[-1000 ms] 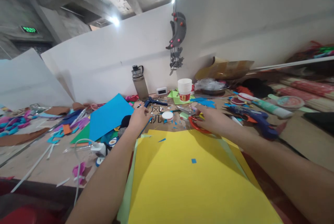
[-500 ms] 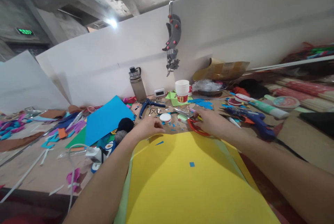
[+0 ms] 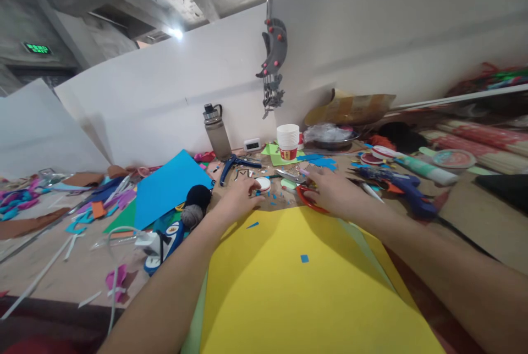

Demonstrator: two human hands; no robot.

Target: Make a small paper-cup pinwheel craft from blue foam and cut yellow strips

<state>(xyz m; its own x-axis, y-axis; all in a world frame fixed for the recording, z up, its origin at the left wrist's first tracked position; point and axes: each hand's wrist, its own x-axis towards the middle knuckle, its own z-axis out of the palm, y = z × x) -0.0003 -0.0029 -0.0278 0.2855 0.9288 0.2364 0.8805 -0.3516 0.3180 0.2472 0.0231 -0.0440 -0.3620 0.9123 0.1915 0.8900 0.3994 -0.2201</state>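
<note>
The left hand (image 3: pixel 237 200), fingers loosely parted, is now closing in on the white round lid (image 3: pixel 263 183) just beyond its fingertips, seemingly within grasp, while the right hand (image 3: pixel 332 192) is staying over red-handled scissors (image 3: pixel 303 200), its grip unclear.

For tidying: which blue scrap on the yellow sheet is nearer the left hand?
The pointed scrap near the far edge of the yellow sheet; the squarish scrap lies farther from the left hand.
</note>
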